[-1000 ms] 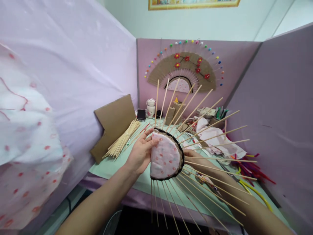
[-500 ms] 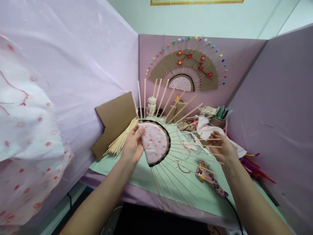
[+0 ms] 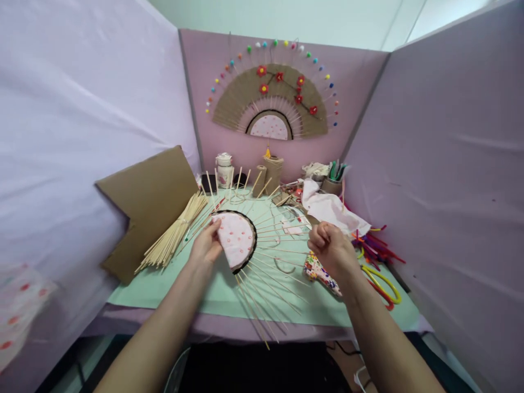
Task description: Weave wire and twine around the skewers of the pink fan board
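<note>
My left hand [image 3: 207,246] grips the straight edge of a half-round pink padded piece [image 3: 237,238] with a black rim, from which several thin wooden skewers [image 3: 270,275] fan out; it lies low over the green mat [image 3: 196,289]. My right hand [image 3: 329,248] hovers to the right of the skewer tips, curled into a loose fist; whether it holds anything I cannot make out. Just below that hand lies a patterned fabric object [image 3: 321,273].
A bundle of skewers [image 3: 174,237] and brown cardboard [image 3: 143,202] lie at the left. A finished fan [image 3: 270,101] hangs on the back wall. Jar [image 3: 224,169], twine rolls [image 3: 272,172], white cloth [image 3: 333,210] and coloured pipe cleaners [image 3: 379,254] crowd the back and right.
The skewer piece has come down from held-up to low over the mat. My right hand let go of it, moved right and curled shut. The view has swung right.
</note>
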Tool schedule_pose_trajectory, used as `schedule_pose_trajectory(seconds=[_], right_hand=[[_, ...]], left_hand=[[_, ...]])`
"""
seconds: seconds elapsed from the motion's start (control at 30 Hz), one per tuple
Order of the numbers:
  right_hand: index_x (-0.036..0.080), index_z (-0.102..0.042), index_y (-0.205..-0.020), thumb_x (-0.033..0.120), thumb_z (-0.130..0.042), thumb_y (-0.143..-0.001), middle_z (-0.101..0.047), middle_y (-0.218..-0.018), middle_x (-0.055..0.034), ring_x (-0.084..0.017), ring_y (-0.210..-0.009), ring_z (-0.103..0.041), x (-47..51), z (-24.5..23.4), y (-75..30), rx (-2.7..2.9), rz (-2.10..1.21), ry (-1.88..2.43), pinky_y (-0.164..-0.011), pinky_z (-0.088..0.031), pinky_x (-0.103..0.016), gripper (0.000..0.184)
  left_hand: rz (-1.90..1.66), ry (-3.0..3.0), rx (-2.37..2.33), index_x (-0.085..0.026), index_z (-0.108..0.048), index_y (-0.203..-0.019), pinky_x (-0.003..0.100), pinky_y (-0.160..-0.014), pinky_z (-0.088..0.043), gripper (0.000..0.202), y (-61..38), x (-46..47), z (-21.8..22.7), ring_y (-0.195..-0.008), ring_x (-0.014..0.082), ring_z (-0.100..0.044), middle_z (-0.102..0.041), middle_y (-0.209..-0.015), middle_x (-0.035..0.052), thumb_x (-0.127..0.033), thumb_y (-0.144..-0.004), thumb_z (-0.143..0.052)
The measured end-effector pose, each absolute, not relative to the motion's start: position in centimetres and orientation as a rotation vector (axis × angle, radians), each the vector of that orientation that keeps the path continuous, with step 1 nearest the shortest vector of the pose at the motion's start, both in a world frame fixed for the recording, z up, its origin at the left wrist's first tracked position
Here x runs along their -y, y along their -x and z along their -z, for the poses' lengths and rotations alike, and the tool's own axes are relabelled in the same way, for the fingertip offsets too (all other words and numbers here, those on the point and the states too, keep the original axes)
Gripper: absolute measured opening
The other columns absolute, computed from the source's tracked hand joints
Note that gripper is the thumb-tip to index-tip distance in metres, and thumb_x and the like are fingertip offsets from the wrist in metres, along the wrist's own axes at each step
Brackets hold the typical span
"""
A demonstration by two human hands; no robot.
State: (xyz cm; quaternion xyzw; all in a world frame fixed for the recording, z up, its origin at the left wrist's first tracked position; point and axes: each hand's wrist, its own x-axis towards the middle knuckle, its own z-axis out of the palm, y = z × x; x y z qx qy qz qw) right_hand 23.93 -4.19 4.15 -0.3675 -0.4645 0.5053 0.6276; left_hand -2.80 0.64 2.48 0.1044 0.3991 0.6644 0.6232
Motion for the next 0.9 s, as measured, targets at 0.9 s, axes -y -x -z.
schedule_pose_trajectory(seconds=[0.9], right_hand=[[0.017, -0.061, -0.108, 0.012, -0.049, -0.084, -0.059, -0.104, -0.0112, -0.025, -0.099, -0.048, 7.7, -10.4, -13.7, 1.990, 0.403, 0.836, -0.089, -0.044, -0.043, 0.027]], left_hand=[[-1.857, -0.907, -0.760, -0.026, -0.047, -0.110, 0.028, -0.088, -0.046, 0.040, -3.4, 9.6, -5.9, -0.100, 0.0137, -0.060, -0.063, -0.101, 0.0017, -0.022, -0.077, -0.069]])
